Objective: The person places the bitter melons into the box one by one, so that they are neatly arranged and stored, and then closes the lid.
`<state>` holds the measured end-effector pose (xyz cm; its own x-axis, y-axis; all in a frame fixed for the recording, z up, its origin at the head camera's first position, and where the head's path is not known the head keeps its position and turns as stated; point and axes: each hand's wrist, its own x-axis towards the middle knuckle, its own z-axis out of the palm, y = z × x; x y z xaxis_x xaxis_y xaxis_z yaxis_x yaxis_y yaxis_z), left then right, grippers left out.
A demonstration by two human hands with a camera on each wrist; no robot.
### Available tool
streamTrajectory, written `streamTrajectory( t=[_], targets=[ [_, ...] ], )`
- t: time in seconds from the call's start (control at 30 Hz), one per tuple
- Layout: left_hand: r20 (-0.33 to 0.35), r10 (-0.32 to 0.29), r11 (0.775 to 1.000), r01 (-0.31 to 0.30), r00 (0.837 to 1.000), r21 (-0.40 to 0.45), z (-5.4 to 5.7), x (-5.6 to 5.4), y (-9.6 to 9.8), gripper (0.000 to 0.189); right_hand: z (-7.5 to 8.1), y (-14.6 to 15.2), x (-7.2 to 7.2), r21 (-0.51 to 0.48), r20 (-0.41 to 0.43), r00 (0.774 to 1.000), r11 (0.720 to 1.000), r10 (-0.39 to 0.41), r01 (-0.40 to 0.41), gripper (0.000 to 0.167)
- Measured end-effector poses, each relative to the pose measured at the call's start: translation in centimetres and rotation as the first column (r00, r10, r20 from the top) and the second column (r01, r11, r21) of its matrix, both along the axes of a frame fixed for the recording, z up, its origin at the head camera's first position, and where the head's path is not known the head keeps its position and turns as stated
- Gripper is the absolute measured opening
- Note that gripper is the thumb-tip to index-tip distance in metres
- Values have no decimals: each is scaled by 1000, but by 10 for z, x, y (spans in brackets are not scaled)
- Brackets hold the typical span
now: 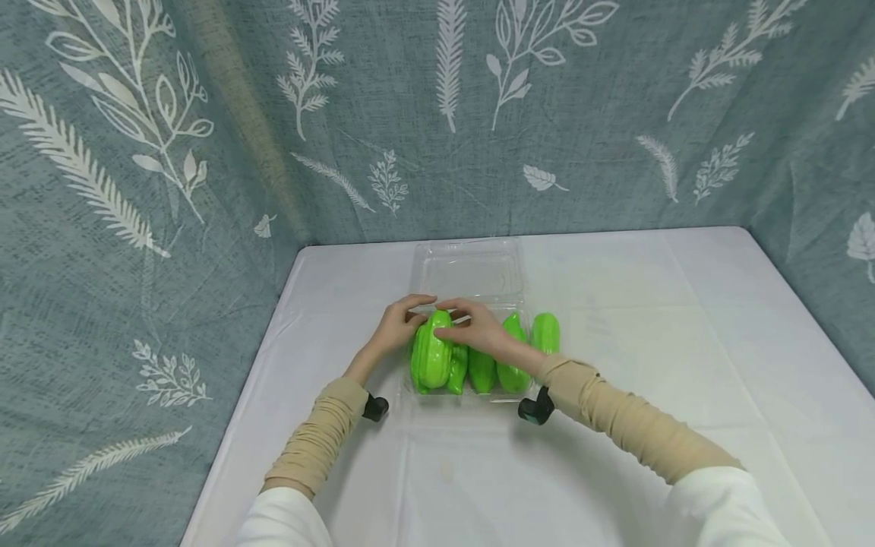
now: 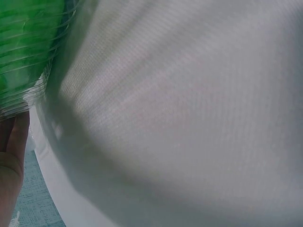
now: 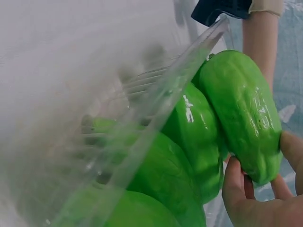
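Note:
My right hand pinches the far end of a glossy, bright green, long ribbed fruit, which lies over others at the left of a clear plastic container. My left hand is at the container's far left corner, its fingers reaching over the back rim beside the held fruit. In the left wrist view the fingers meet the ribbed wall. Several more green fruits, one in the middle and one at the right, lie side by side inside.
The container's clear lid lies folded back behind it. Another green fruit is on the white table just right of the container. A patterned blue-green curtain rises behind and at the sides.

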<state>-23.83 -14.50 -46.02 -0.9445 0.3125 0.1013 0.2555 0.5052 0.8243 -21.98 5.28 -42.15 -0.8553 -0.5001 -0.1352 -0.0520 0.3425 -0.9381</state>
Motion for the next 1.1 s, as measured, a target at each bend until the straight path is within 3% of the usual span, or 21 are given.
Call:
streamTrajectory(
  t=[0.07, 0.13, 0.53, 0.67, 1.0, 1.1],
  targets=[
    [-3, 0, 1000, 0, 1000, -7, 0, -1, 0, 36, 0, -1, 1, 13, -19, 1000, 1000, -1, 1, 51],
    [-4, 4, 1000, -4, 1000, -2, -10, -6, -3, 36, -1, -1, 2, 25, -26, 1000, 1000, -1, 2, 52],
    [1, -8, 999, 8, 1000, 47, -9, -5, -2, 36, -7, -2, 2, 51, -45, 999, 999, -10, 13, 51],
    [0, -4, 1000, 4, 1000, 26, -8, -5, -2, 36, -9, -3, 2, 52, -61, 998, 998, -16, 20, 51],
    [0, 10, 1000, -10, 1000, -11, -9, -5, -2, 39, -11, -9, 6, 78, -204, 978, 996, -34, 51, 50],
    [5, 16, 1000, -16, 1000, -13, -9, -5, -2, 39, -12, -10, 6, 74, -213, 976, 995, -50, 68, 50]
  ],
)
